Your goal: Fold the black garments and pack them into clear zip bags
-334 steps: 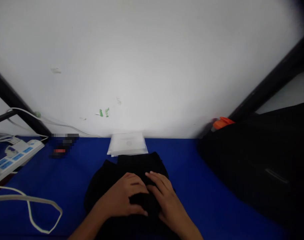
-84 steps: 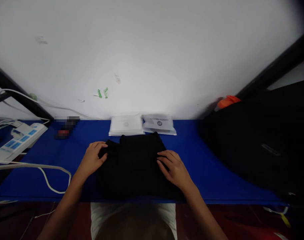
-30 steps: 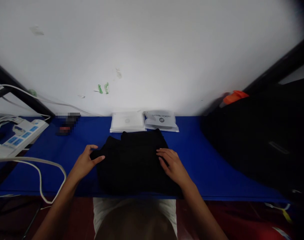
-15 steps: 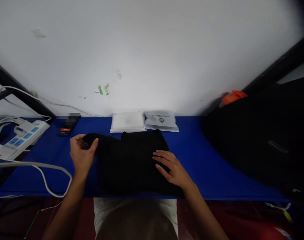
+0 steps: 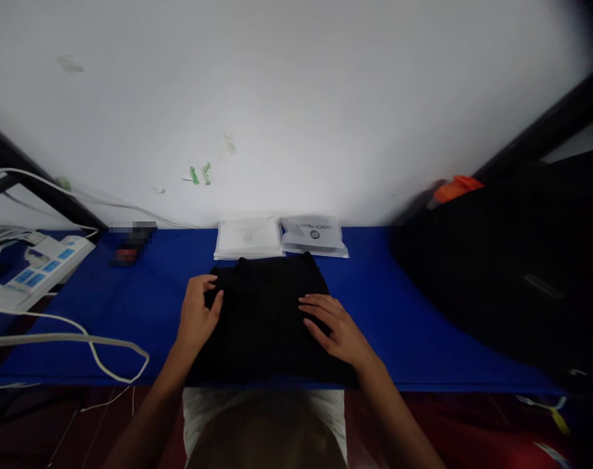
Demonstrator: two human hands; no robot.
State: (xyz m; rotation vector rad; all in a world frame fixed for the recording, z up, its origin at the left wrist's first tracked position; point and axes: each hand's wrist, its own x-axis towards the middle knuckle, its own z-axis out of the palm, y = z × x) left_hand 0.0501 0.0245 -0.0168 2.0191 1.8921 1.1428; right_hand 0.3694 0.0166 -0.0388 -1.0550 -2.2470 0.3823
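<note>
A black folded cloth garment (image 5: 267, 319) lies on the blue-covered table (image 5: 369, 280) in front of me; its exact kind does not show. At the garment's left edge is my left hand (image 5: 198, 309), thumb and fingers apart, with the fingertips touching the fabric. My right hand (image 5: 335, 326) rests flat on the right side of the cloth, fingers spread. Neither hand grips anything. Two small bumps of fabric stick up along the garment's far edge.
Behind the garment, a white zip pouch (image 5: 248, 240) and a printed translucent pouch (image 5: 314, 238) lie by the wall. At left are a power strip (image 5: 42, 267), loose white cables (image 5: 115, 342) and a dark object (image 5: 134, 244). A large black bag (image 5: 496, 273) fills the right.
My left hand has moved right, and the part of the garment it was pinching at the left now lies folded in over the rest. Its fingers have loosened. My right hand stays put.
</note>
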